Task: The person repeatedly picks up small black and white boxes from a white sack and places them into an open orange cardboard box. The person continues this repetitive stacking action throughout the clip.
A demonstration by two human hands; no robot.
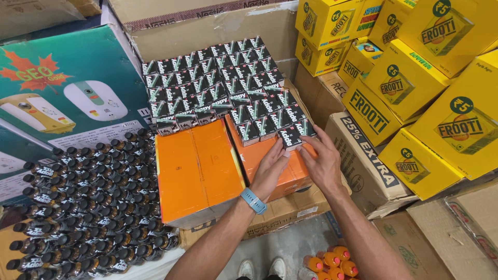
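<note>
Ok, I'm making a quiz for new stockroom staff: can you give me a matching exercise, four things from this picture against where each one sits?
Things:
1. small dark cartons
2. dark bottles
3. yellow boxes
4. orange bottles

Places:
A. stacked at right
B. massed at lower left
C. on the floor, bottom edge
D. in rows on the orange boxes

Pairs: 1-D, 2-B, 3-A, 4-C

2 hands [270,168], 2 orange cartons [199,171], 1 blue wristband [253,200], about 9 yellow boxes [456,119]; small black cartons [223,85] and dark bottles [93,202] too many to count.
</note>
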